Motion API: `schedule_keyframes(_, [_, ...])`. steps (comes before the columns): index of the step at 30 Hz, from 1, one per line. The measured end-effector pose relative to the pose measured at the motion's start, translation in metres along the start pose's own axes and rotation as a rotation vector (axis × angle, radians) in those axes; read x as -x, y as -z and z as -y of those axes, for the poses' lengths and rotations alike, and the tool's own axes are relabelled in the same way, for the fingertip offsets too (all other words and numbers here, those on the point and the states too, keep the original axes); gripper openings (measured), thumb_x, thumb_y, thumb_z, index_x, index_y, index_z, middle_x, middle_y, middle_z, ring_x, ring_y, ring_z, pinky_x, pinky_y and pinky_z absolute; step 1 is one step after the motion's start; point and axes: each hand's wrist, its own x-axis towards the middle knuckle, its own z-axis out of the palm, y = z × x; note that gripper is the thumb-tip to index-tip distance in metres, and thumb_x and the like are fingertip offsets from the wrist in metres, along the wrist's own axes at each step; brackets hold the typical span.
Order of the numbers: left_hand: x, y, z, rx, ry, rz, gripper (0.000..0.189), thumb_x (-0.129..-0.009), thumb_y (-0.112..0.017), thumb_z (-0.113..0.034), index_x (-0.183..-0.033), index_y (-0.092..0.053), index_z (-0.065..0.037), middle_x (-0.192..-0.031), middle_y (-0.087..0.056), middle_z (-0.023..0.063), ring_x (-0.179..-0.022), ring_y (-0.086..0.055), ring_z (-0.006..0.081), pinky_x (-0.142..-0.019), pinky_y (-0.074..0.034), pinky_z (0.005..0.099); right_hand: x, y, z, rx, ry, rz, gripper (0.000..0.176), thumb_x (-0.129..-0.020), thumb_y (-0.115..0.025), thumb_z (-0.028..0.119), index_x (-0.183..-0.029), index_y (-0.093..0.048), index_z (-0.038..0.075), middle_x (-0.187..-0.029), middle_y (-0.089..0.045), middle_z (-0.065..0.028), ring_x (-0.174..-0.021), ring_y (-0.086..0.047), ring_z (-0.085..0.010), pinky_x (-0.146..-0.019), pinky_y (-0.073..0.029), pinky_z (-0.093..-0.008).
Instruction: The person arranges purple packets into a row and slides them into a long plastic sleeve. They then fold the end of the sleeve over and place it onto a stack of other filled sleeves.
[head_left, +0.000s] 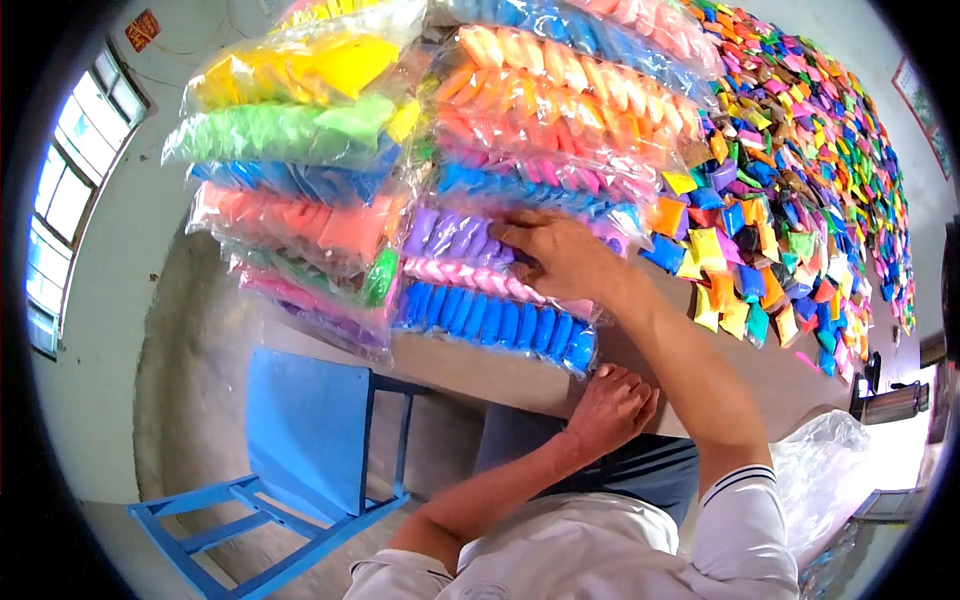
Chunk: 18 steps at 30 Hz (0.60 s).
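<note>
My right hand point(562, 256) reaches over a clear bag of purple packets point(447, 235), its bent fingertips resting on the row and slightly apart. Just below lie a bag of pink and white packets point(470, 276) and, nearest the table edge, a bag of blue packets point(490, 318). At the table's front edge, right of the blue bag, my left hand point(612, 405) rests with its fingers curled in and nothing visible in them. More bags are stacked behind, among them yellow point(300, 72), light green point(290, 130) and orange point(560, 95) ones.
A big spread of loose, many-coloured packets point(790, 180) covers the right side of the table point(660, 350). A blue chair point(308, 430) stands at the lower left, near the table. Clear plastic point(820, 470) lies at the lower right. A window is at the far left.
</note>
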Motion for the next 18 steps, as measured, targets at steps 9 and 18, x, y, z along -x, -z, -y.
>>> schedule_keyframes(9, [0.002, 0.005, 0.003, 0.060, 0.038, 0.182, 0.033, -0.081, -0.066, -0.016, -0.113, -0.065, -0.005, -0.113, -0.065, 0.0141, -0.110, -0.060, 0.0313, -0.099, -0.044, 0.0457, 0.002, -0.016, 0.012, 0.120, -0.097, -0.067, 0.046, -0.077, -0.069, 0.017, -0.120, -0.062, 0.002, -0.118, -0.060, -0.0163, -0.107, -0.056, -0.0321, -0.095, -0.044, -0.0421])
schedule_keyframes(18, [0.009, -0.015, 0.002, 0.037, 0.169, 0.128, 0.048, -0.086, -0.064, -0.023, -0.128, -0.056, -0.001, -0.119, -0.062, 0.0175, -0.116, -0.055, 0.0350, -0.103, -0.040, 0.0450, 0.143, 0.024, 0.095, -0.033, -0.132, -0.223, 0.021, -0.076, -0.074, 0.014, -0.095, -0.068, 0.005, -0.103, -0.063, -0.0099, -0.092, -0.060, -0.0285, -0.077, -0.049, -0.0400])
